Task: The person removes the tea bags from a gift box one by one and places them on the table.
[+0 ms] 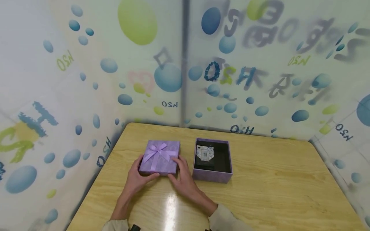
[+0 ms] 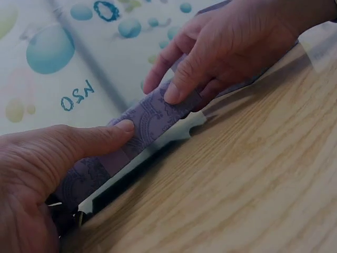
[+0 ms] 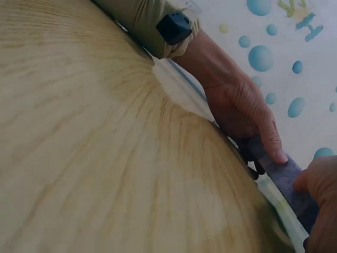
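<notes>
A purple gift box lid [image 1: 170, 146] with a satin ribbon and bow [image 1: 159, 152] is on the left part of the table, top side up. My left hand [image 1: 136, 181] grips its left side, thumb along the front edge. At the right side, my right hand [image 1: 185, 181] holds the lid, its thumb on the front face near the corner. In the left wrist view, both thumbs press the patterned purple rim [image 2: 150, 118], and a thin gap shows beneath it. Fingers behind the lid are partly hidden.
Right of the lid stands the open purple box base [image 1: 212, 176], black inside. It contains a white, blue-patterned item [image 1: 205, 154] with a small tag. The wooden table [image 1: 274, 183] meets printed walls [image 1: 254, 80] at the back and left.
</notes>
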`<state>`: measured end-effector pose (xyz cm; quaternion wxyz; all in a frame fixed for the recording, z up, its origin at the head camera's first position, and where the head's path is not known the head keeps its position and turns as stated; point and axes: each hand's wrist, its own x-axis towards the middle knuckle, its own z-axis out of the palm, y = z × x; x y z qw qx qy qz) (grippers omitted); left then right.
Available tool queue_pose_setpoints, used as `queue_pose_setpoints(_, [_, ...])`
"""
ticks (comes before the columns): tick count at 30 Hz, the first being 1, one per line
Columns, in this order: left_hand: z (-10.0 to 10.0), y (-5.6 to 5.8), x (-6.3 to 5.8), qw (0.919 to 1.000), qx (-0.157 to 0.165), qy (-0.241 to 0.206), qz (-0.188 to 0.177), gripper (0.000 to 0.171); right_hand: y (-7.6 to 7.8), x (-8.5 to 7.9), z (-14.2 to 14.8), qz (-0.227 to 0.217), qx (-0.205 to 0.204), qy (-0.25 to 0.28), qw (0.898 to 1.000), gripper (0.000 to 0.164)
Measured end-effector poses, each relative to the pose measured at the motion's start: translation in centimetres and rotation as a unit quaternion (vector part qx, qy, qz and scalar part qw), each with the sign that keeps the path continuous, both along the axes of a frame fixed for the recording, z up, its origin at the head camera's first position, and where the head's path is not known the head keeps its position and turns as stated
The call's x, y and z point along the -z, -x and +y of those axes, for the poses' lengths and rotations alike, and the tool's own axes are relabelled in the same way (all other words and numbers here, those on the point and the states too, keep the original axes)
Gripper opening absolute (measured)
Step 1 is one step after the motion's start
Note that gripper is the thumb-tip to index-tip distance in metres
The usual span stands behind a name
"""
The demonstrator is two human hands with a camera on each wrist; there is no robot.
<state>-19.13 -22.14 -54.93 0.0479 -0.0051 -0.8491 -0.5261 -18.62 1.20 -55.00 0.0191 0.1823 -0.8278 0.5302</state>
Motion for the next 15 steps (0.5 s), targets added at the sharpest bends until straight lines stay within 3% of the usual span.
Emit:
queue_pose_setpoints(8, [-0.5, 0.1, 0.8, 0.9999, 0.011, -0.006, -0.012, 0.107, 0.8, 1.9, 0.5, -0.002, 0.004, 0.012, 1.000, 0.069])
queue_pose_setpoints(15, [-1.1, 0.4, 0.3, 0.9980, 0.042, -0.018, -0.043, 0.102, 1.1, 2.2, 0.4, 0.020, -0.008, -0.010, 1.000, 0.065])
